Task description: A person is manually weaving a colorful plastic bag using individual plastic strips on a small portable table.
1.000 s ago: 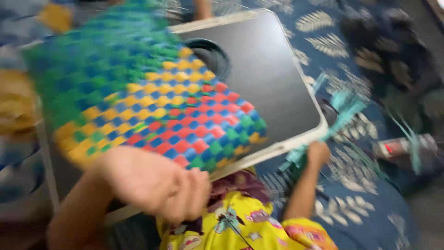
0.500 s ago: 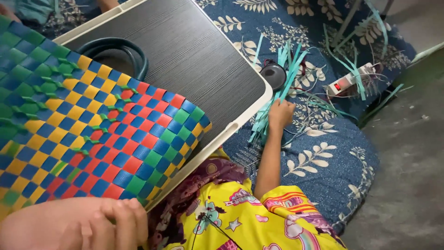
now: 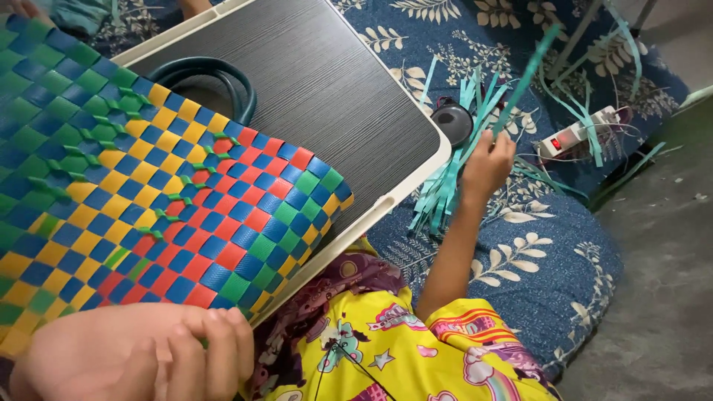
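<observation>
A woven plastic basket (image 3: 141, 193) of blue, green, yellow and red checks lies on its side on a small dark table (image 3: 334, 89). My left hand (image 3: 141, 356) grips its lower edge at the bottom left. My right hand (image 3: 486, 163) is out to the right of the table, closed around a bunch of teal plastic strips (image 3: 453, 174), one of which sticks up and to the right. Dark teal handles (image 3: 215, 78) of the basket rest on the tabletop.
A blue floral mattress (image 3: 535, 252) lies under the table. More loose teal strips (image 3: 579, 111) sit by a white power strip (image 3: 575, 134) with a red switch. A round black object (image 3: 451, 122) lies near the table edge. Grey floor (image 3: 668, 282) is at the right.
The view has steadied. My right hand has lifted the bunch of teal strips a little higher off the mattress. My left hand still holds the basket's edge.
</observation>
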